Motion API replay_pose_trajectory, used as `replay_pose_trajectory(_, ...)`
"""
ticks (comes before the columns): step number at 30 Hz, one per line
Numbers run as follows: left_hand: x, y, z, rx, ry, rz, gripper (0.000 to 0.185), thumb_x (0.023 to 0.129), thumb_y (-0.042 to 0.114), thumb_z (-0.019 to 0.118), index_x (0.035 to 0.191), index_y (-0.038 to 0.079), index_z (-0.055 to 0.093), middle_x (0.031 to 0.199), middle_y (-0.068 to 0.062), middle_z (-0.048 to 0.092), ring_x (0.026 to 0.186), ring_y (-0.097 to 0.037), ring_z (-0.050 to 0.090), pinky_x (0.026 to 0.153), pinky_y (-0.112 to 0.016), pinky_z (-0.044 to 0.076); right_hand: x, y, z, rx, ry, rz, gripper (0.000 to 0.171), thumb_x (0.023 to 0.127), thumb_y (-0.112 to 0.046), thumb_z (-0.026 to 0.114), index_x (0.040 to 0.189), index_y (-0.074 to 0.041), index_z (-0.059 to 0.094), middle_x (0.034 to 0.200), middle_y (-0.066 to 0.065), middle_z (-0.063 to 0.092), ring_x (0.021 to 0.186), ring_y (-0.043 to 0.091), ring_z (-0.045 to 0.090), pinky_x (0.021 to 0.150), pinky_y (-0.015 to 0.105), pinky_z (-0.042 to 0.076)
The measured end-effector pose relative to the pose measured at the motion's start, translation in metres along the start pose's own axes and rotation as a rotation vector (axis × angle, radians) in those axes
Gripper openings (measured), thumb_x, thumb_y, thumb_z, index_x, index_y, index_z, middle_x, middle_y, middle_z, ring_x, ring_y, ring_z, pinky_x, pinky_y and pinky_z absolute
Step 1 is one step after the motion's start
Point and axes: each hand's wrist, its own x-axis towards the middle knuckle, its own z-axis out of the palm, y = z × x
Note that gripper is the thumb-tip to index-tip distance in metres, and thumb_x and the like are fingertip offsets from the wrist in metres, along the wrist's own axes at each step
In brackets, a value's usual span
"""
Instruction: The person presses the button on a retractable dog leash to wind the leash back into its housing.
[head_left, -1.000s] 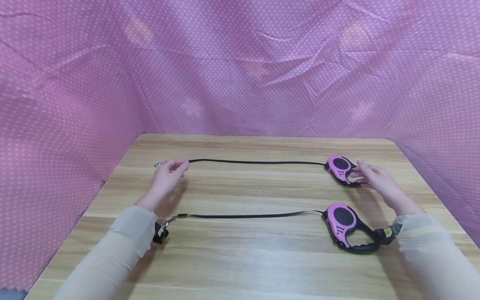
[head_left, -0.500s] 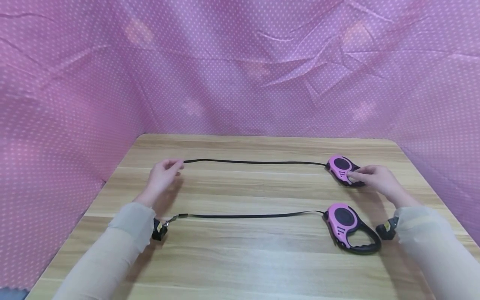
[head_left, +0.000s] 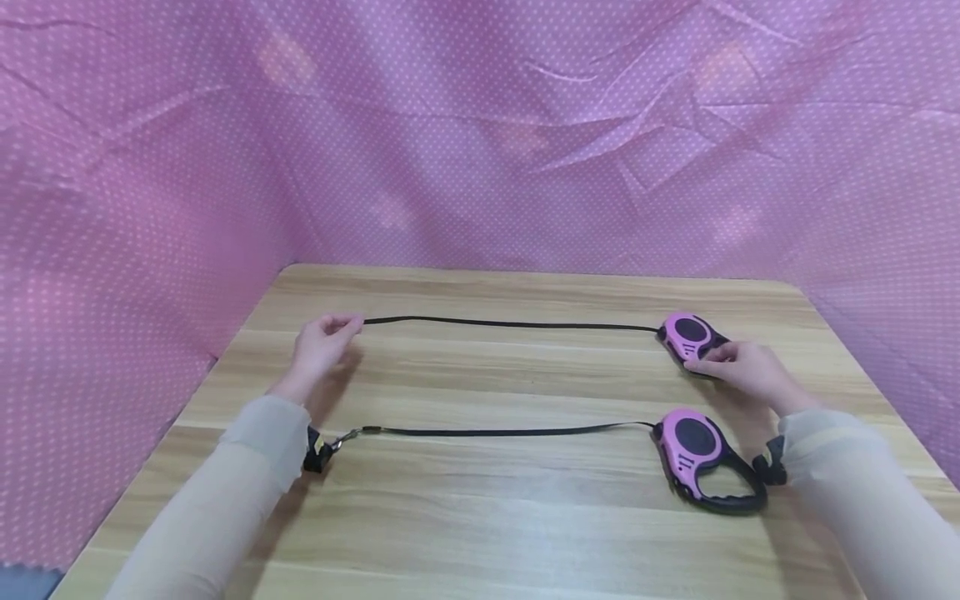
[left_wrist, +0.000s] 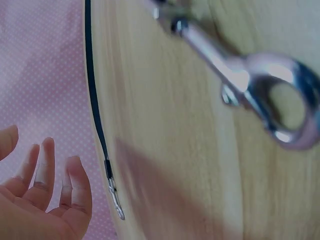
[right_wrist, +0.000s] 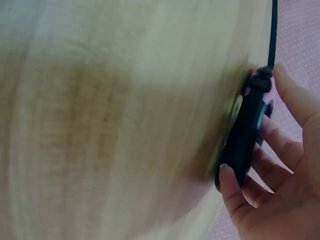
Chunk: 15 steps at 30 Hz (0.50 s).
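Two retractable dog leashes with pink and black casings lie across the table, one behind the other. At the far leash (head_left: 686, 332), my right hand (head_left: 753, 375) holds the black handle; the right wrist view shows the thumb (right_wrist: 230, 187) on one side and fingers curled on the other. My left hand (head_left: 318, 346) hovers by the far end of that leash's black strap (head_left: 510, 323), fingers loosely bent. In the left wrist view its metal snap hook (left_wrist: 116, 200) lies apart from the fingers. The near leash (head_left: 675, 437) lies untouched, its own snap hook (head_left: 347, 437) beside the left wrist.
The wooden table (head_left: 480, 533) has rounded far corners. Pink dotted cloth (head_left: 480, 150) hangs behind it and along both sides. Small black wrist cameras sit under both sleeves; the right one (head_left: 771, 462) is close to the near leash's handle loop.
My right hand has closed from open fingers beside the far leash onto its handle. The left hand has shifted slightly left, covering the snap hook in the head view.
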Motion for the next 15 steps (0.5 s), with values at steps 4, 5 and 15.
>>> replay_pose_trajectory(4,0.001,-0.003,-0.003,-0.012,0.016,-0.006,0.061,0.098,0.046,0.057,0.145,0.008,0.045,0.145,-0.019,0.049,0.121,-0.037,0.053,0.104,-0.047,0.046,0.002,0.004,0.004,0.007,-0.014,-0.017,0.061,0.086,-0.054,0.07,0.108,0.003,0.069,0.095,0.014,0.071,0.086,0.022,0.059,0.073,0.028,0.044)
replay_pose_trajectory(5,0.001,-0.004,-0.004,-0.011,0.018,-0.001,0.06,0.098,0.043,0.058,0.145,0.007,0.045,0.145,-0.019,0.049,0.12,-0.037,0.053,0.103,-0.046,0.047,0.003,0.004,0.005,0.003,-0.016,-0.024,0.061,0.086,-0.053,0.071,0.108,0.004,0.068,0.094,0.014,0.07,0.086,0.022,0.059,0.073,0.028,0.044)
replay_pose_trajectory(15,0.009,-0.011,-0.015,0.026,-0.003,0.015,0.064,0.094,0.03,0.068,0.147,0.005,0.042,0.145,-0.021,0.05,0.125,-0.035,0.052,0.104,-0.046,0.047,0.005,0.002,0.01,-0.052,-0.043,-0.073,0.041,0.088,-0.047,0.071,0.085,-0.007,0.063,0.07,-0.001,0.054,0.07,0.016,0.047,0.065,0.027,0.038)
